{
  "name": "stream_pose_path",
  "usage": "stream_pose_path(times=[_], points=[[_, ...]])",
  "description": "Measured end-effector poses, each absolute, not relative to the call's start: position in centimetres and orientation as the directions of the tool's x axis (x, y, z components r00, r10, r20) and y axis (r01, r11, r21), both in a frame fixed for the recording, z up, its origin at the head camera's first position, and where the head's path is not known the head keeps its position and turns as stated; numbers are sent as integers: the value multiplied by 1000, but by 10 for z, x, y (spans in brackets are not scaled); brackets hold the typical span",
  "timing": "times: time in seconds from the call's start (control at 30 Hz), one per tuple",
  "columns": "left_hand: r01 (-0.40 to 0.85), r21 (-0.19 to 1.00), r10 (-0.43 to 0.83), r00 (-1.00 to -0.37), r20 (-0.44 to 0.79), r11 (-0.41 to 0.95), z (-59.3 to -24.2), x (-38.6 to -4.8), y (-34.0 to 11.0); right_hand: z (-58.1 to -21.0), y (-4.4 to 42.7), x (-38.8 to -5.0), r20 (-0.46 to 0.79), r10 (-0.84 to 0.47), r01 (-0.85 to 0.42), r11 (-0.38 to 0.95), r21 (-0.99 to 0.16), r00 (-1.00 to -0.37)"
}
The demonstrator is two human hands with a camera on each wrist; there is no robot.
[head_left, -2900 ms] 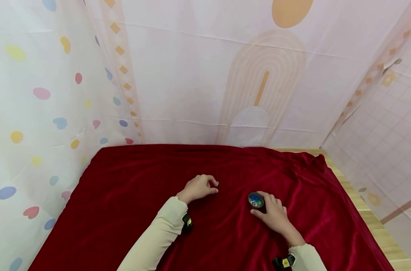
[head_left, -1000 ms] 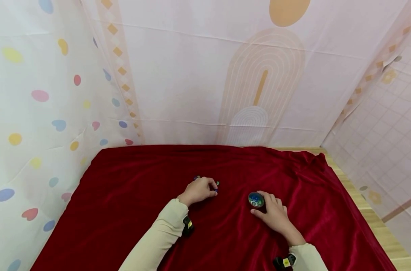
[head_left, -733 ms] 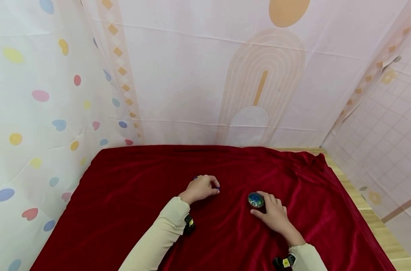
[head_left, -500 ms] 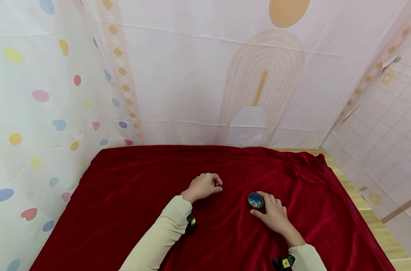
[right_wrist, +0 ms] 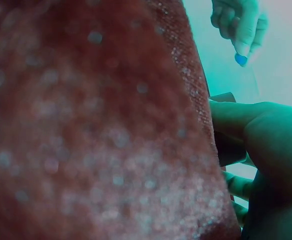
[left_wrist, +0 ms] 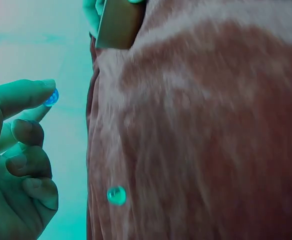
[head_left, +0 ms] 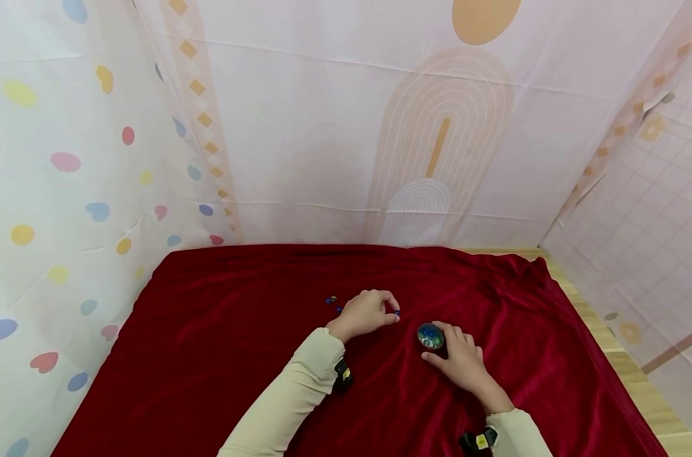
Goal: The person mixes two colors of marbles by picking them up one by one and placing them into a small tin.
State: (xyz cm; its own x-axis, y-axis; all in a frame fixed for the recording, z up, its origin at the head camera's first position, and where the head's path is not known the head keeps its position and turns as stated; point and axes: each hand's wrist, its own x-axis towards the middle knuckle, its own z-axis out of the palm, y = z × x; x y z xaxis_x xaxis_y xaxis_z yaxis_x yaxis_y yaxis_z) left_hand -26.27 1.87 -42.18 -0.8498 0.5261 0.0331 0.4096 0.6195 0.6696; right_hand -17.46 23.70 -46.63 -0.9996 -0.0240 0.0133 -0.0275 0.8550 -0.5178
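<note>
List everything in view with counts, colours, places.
Wooden table: one, tan, exposed at right.
Velvet cloth: one, red, over the table.
Round glass marble: one, blue, held above the cloth.
Round container: one, blue-green topped, right of that marble.
Loose glass marbles: at least three, mostly blue, on the cloth.
Printed fabric backdrop: three sides, pale, around the table.
Wrist cameras: two, black, one per wrist.
Sleeves: two, cream, on forearms.
Left hand: one, pinching the round marble.
Right hand: one, around the container.
</note>
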Motion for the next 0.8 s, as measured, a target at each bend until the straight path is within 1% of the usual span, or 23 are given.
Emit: stream_pose_path(times=[0.17, 0.4, 0.8], points=[[416, 670, 545, -838, 20, 615, -419, -259, 32, -466, 237, -174, 16, -22, -27, 856, -516, -1000], [458, 647, 581, -814, 29, 609, -417, -254, 47, -465, 236, -176, 13, -18, -23, 854, -520, -1000], [480, 630, 624, -782, -8, 611, -419, -245, 65, -464, 236, -175, 9, -32, -32, 852, -523, -999]])
